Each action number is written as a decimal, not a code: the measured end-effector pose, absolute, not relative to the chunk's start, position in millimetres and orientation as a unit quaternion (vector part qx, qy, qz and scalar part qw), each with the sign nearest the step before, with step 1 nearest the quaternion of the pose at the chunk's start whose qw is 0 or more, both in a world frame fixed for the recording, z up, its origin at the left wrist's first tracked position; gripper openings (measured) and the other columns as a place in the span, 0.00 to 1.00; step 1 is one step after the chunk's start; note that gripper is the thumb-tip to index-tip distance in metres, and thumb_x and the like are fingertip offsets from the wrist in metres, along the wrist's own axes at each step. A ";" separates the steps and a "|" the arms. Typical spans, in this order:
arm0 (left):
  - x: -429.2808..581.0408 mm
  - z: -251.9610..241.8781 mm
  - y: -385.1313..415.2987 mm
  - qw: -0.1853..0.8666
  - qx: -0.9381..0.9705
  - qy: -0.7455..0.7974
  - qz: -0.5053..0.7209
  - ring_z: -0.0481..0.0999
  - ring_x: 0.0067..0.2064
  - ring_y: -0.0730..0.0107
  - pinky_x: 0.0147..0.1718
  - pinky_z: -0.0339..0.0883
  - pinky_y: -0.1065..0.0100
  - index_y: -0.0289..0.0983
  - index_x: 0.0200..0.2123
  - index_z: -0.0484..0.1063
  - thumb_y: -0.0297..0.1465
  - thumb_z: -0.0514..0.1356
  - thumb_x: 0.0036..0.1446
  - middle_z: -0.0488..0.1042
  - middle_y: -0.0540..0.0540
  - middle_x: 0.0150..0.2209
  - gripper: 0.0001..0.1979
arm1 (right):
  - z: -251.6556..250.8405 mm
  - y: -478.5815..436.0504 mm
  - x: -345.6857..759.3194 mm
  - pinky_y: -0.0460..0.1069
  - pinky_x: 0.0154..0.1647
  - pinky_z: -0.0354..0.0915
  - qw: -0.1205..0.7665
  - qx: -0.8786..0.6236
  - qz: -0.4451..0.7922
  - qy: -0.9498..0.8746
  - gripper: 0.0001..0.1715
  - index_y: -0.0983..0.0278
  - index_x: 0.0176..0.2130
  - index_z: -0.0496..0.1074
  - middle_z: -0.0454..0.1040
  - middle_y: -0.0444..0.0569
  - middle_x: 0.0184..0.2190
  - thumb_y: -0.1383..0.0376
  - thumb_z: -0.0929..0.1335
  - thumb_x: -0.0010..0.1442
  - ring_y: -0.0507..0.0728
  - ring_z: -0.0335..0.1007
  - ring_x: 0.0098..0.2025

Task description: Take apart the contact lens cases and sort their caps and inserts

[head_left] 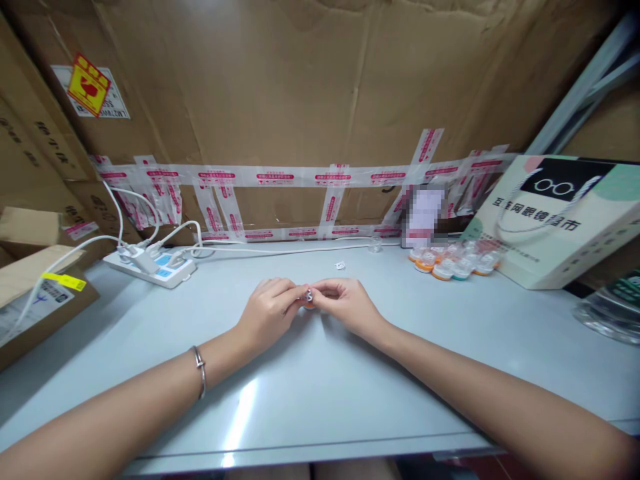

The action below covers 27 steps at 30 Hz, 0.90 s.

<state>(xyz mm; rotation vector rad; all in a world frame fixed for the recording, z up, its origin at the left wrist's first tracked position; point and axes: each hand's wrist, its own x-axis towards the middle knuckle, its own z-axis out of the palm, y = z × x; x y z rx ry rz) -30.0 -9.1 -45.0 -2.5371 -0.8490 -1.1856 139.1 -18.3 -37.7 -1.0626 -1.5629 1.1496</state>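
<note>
My left hand and my right hand meet over the middle of the table. Their fingertips pinch a small dark-and-white patterned piece between them. Just under it shows the orange edge of a small round item, mostly hidden by the fingers. A little beyond the hands lies a small white printed scrap. Farther back stands a small clear cap-like piece.
Small round containers with orange and teal bases cluster at the right, beside a paper bag and a blurred-out upright phone-like object. A power strip with white cables sits left, near an opened carton. A large cardboard box walls the back.
</note>
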 end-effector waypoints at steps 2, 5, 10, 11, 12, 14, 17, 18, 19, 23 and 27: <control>-29.0 -44.5 -10.3 0.129 -0.860 -0.287 -0.401 0.70 0.29 0.73 0.30 0.60 0.69 0.36 0.35 0.72 0.25 0.56 0.56 0.73 0.49 0.27 0.06 | -39.2 -18.5 138.8 0.50 0.38 0.69 0.455 -0.432 0.442 -0.641 0.13 0.65 0.35 0.77 0.78 0.49 0.30 0.64 0.67 0.48 0.56 0.74 0.33; -27.5 -44.2 -11.4 0.155 -0.860 -0.280 -0.398 0.69 0.29 0.73 0.30 0.59 0.69 0.36 0.35 0.71 0.25 0.55 0.56 0.73 0.49 0.26 0.06 | -42.3 -18.0 138.0 0.49 0.36 0.69 0.467 -0.427 0.430 -0.644 0.13 0.64 0.34 0.77 0.78 0.48 0.31 0.65 0.67 0.48 0.56 0.74 0.33; -26.9 -42.9 -11.5 0.192 -0.863 -0.266 -0.384 0.69 0.29 0.72 0.29 0.59 0.69 0.35 0.34 0.70 0.25 0.54 0.56 0.73 0.48 0.26 0.05 | -45.7 -16.5 135.8 0.49 0.36 0.68 0.479 -0.414 0.468 -0.617 0.13 0.65 0.34 0.78 0.77 0.47 0.28 0.65 0.66 0.48 0.54 0.73 0.31; -27.1 -42.4 -11.6 0.198 -0.864 -0.263 -0.382 0.69 0.29 0.72 0.29 0.59 0.69 0.35 0.34 0.70 0.25 0.54 0.57 0.73 0.48 0.26 0.05 | -45.9 -16.3 135.3 0.48 0.35 0.68 0.480 -0.411 0.480 -0.608 0.13 0.65 0.34 0.78 0.77 0.47 0.27 0.65 0.66 0.48 0.53 0.72 0.30; -27.2 -41.9 -11.7 0.203 -0.864 -0.261 -0.380 0.69 0.29 0.72 0.29 0.59 0.69 0.35 0.34 0.70 0.25 0.53 0.57 0.73 0.48 0.26 0.06 | -45.9 -16.2 134.9 0.48 0.35 0.68 0.482 -0.409 0.491 -0.600 0.13 0.65 0.34 0.78 0.77 0.47 0.27 0.65 0.67 0.47 0.53 0.72 0.29; -27.8 -41.1 -11.9 0.210 -0.866 -0.258 -0.374 0.69 0.29 0.72 0.29 0.59 0.69 0.35 0.35 0.70 0.25 0.52 0.58 0.73 0.47 0.27 0.06 | -45.7 -15.8 134.4 0.48 0.34 0.67 0.486 -0.405 0.507 -0.586 0.14 0.66 0.33 0.78 0.76 0.47 0.26 0.63 0.67 0.47 0.52 0.71 0.28; -29.0 -41.1 -11.8 0.213 -0.869 -0.255 -0.366 0.69 0.30 0.72 0.30 0.60 0.69 0.35 0.36 0.69 0.25 0.52 0.58 0.73 0.47 0.28 0.06 | -45.0 -14.8 134.7 0.48 0.34 0.67 0.488 -0.402 0.529 -0.566 0.14 0.67 0.32 0.78 0.76 0.46 0.24 0.62 0.69 0.45 0.51 0.70 0.26; -29.4 -41.3 -11.6 0.213 -0.870 -0.255 -0.363 0.69 0.30 0.72 0.30 0.60 0.69 0.35 0.36 0.69 0.25 0.52 0.58 0.73 0.47 0.28 0.06 | -44.7 -14.4 135.1 0.48 0.34 0.67 0.487 -0.403 0.538 -0.558 0.15 0.67 0.32 0.78 0.75 0.46 0.23 0.61 0.69 0.45 0.50 0.69 0.26; -29.9 -41.4 -11.4 0.214 -0.871 -0.254 -0.362 0.69 0.30 0.72 0.30 0.60 0.69 0.35 0.37 0.68 0.24 0.53 0.58 0.73 0.48 0.28 0.06 | -44.4 -13.9 135.6 0.48 0.34 0.67 0.486 -0.403 0.547 -0.550 0.15 0.67 0.32 0.78 0.75 0.46 0.23 0.61 0.69 0.44 0.50 0.69 0.26; -30.9 -41.4 -10.8 0.201 -0.872 -0.253 -0.366 0.69 0.30 0.72 0.30 0.59 0.70 0.35 0.38 0.68 0.25 0.53 0.57 0.73 0.48 0.28 0.06 | -42.1 -13.0 137.6 0.48 0.34 0.68 0.475 -0.403 0.585 -0.519 0.16 0.68 0.31 0.78 0.75 0.46 0.21 0.60 0.72 0.41 0.49 0.69 0.25; -31.0 -40.5 -10.5 0.171 -0.870 -0.248 -0.391 0.70 0.31 0.74 0.30 0.59 0.70 0.36 0.39 0.69 0.25 0.53 0.58 0.74 0.48 0.30 0.07 | -38.2 -13.1 138.5 0.48 0.33 0.69 0.471 -0.406 0.611 -0.490 0.18 0.69 0.30 0.77 0.75 0.46 0.20 0.59 0.73 0.39 0.50 0.70 0.24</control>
